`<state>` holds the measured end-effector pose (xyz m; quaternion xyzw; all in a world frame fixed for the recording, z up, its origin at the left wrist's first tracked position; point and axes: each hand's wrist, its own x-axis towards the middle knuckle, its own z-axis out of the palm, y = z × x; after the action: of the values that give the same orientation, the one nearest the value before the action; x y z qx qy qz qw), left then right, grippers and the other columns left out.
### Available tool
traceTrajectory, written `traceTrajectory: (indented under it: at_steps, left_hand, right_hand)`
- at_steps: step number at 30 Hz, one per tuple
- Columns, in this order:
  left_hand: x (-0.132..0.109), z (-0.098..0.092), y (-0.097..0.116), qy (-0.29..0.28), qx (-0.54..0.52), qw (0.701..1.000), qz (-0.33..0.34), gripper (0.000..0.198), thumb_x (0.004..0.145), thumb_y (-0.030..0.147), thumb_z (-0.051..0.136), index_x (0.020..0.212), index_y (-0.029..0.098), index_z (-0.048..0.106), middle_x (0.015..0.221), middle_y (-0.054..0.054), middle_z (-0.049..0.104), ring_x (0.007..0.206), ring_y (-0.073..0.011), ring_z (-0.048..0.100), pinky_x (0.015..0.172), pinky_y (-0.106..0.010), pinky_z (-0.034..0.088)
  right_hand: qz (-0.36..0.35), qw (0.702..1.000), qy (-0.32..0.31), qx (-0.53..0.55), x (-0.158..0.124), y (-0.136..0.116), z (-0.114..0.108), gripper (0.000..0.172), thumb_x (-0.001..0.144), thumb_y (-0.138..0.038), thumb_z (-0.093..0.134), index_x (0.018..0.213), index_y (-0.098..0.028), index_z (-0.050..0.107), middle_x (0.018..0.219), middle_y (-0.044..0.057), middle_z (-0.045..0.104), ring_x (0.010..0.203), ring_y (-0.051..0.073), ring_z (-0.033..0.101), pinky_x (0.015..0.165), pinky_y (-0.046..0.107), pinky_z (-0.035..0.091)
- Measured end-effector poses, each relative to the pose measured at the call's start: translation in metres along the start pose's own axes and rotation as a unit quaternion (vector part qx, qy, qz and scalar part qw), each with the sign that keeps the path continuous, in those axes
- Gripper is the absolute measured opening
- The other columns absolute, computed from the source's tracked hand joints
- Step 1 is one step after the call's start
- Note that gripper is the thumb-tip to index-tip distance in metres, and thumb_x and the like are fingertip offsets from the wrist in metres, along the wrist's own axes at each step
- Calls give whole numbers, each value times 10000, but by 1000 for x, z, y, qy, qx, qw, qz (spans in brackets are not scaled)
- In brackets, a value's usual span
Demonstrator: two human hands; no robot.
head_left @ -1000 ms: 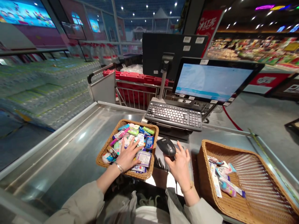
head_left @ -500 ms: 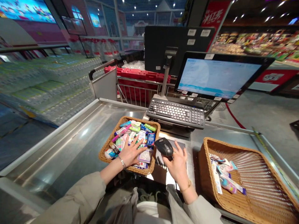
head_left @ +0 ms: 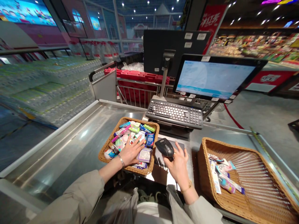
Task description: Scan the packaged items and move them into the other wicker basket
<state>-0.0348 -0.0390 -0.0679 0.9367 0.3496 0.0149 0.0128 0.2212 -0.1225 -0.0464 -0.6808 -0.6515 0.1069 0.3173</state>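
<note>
My left hand (head_left: 131,152) lies with spread fingers over the small packaged goods in a wicker basket (head_left: 102,153). Beside its fingers are a clear-lidded box with a pale label (head_left: 144,155) and a dark blue box (head_left: 150,140). Pink (head_left: 121,133) and green packs (head_left: 135,128) lie farther back. Some goods are hidden under the palm. In my right hand (head_left: 178,163) is a black barcode scanner (head_left: 164,147), held just right of the basket with its head pointing left. The thumb and some fingers hold it while other fingers stick out.
A larger wicker basket (head_left: 251,148) on the right holds several small packs (head_left: 225,179). Behind the scanner stand a keyboard (head_left: 175,112) and a lit monitor (head_left: 213,77). The metal counter (head_left: 77,133) has a raised rim, with a shopping cart (head_left: 134,90) beyond it.
My left hand has shifted very slightly to the left over the goods, its fingers still spread. The scanner stays in my right hand almost in place. The view has tilted a little.
</note>
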Motion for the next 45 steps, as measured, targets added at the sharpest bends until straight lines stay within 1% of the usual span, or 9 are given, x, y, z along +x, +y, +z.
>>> traceTrajectory:
  at_steps: [6,8,11,14,18,22,29,35,45]
  left_hand:
    - [-2,-19,-6,19,-4,1000,-14,742,707,460,742,1358,231,470,1569,-134,318,1481,-348,167,1105,-690,-161]
    - [-3,-27,-9,31,-6,999,-21,719,703,469,740,1334,230,490,1561,-131,336,1477,-354,180,1115,-682,-156]
    - [0,-37,-12,65,-2,997,-37,696,704,466,739,1316,230,506,1547,-134,363,1469,-367,199,1129,-682,-130]
    - [7,-45,-12,98,4,994,-53,686,703,448,742,1313,235,512,1542,-140,369,1465,-386,201,1120,-708,-108]
    - [19,-53,-8,128,12,990,-61,684,694,437,754,1302,227,522,1540,-144,368,1461,-396,204,1114,-727,-91]
    - [31,-59,-3,142,23,987,-65,703,699,436,753,1312,193,509,1537,-165,364,1459,-402,202,1111,-741,-72]
    - [48,-65,2,173,19,982,-68,685,693,434,762,1291,202,521,1541,-157,358,1462,-399,192,1115,-750,-25]
    - [62,-67,4,205,14,977,-59,681,681,423,774,1281,207,535,1522,-166,391,1456,-401,212,1118,-746,-27]
    - [80,-74,8,222,18,973,-61,689,709,440,753,1306,201,506,1531,-164,374,1462,-391,204,1099,-766,-34]
  right_hand:
    - [7,1000,7,3,2,1,-2,272,808,-294,573,1039,-240,705,1175,62,697,1379,318,387,1123,619,119]
    - [10,1000,6,5,2,2,-3,278,792,-271,574,1037,-240,702,1190,62,691,1383,316,382,1127,611,116]
    - [8,1000,14,9,4,5,-4,316,774,-250,578,1071,-239,684,1225,61,676,1391,308,372,1136,600,107]
    - [2,1000,29,8,6,8,-5,349,764,-237,579,1103,-240,662,1248,53,664,1395,299,366,1141,592,102]
    - [-11,999,47,-1,8,11,-7,320,751,-219,580,1058,-237,672,1236,48,670,1388,309,375,1136,594,108]
    - [-15,998,60,-4,8,13,-11,292,754,-218,583,1032,-233,674,1231,48,673,1381,317,383,1130,600,109]
    - [-8,998,63,-12,6,15,-19,276,768,-213,576,1025,-241,671,1257,48,659,1389,318,372,1125,607,118]
    - [-10,996,83,-16,7,17,-24,259,784,-240,577,1027,-243,668,1226,59,671,1391,314,372,1121,618,131]
    - [-22,995,88,-30,12,15,-35,159,792,-265,610,933,-245,682,1243,36,665,1402,330,350,1120,622,127]
